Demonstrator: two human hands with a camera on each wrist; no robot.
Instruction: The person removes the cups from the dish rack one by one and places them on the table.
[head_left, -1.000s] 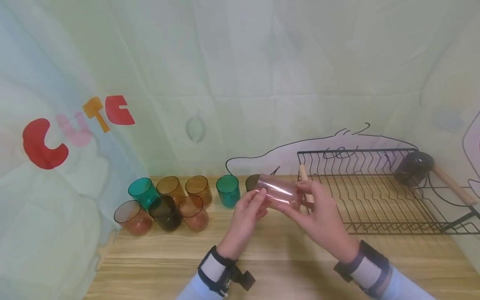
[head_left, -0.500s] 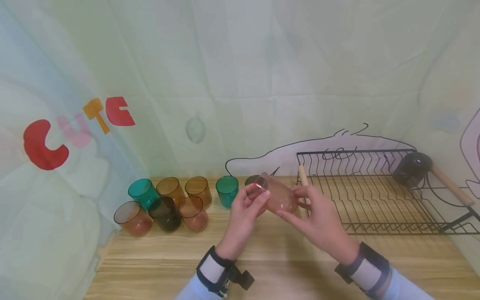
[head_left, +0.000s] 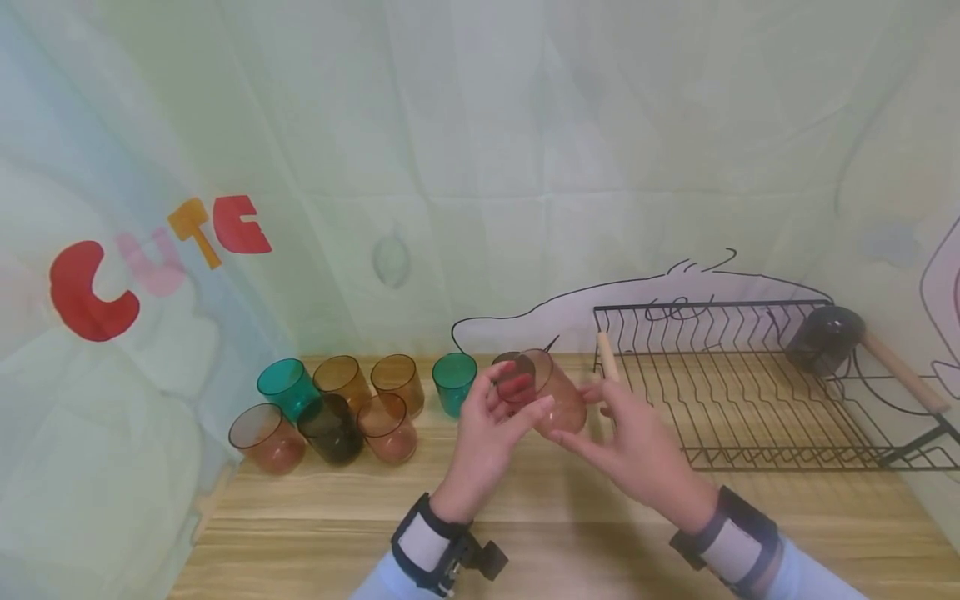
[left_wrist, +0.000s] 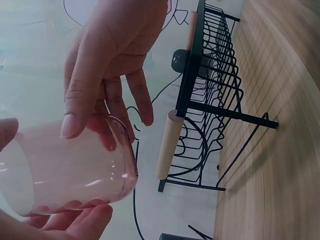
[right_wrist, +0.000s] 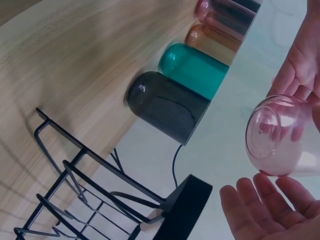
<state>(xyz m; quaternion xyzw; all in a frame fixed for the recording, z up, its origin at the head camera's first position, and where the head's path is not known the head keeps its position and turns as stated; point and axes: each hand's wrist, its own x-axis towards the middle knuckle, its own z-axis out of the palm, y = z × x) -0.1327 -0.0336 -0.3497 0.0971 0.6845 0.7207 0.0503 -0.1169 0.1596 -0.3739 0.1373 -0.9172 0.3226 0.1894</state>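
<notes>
A clear pink drinking glass [head_left: 564,402] is held tilted above the table, its mouth toward the upper left. My left hand [head_left: 483,437] grips it near the rim, thumb in front and fingers behind. Near the base, my right hand [head_left: 641,446] pinches it between thumb and fingers. In the left wrist view the right thumb lies along the wall of the pink glass [left_wrist: 80,167]. The right wrist view shows its rounded base [right_wrist: 267,132]. Behind my left fingers, a dark grey glass [right_wrist: 167,107] stands partly hidden in the head view.
A teal glass [head_left: 454,383] stands left of the dark grey one. Farther left cluster several teal, amber [head_left: 397,385], pink and dark glasses [head_left: 330,429] on the wooden table [head_left: 337,533]. A black wire rack [head_left: 750,408] occupies the right, with a black wooden-handled container [head_left: 825,337] at its far end.
The pink glass has turned from lying nearly sideways to a steeper tilt and shifted slightly left. My left fingers have spread around the rim, and the right hand has followed slightly.
</notes>
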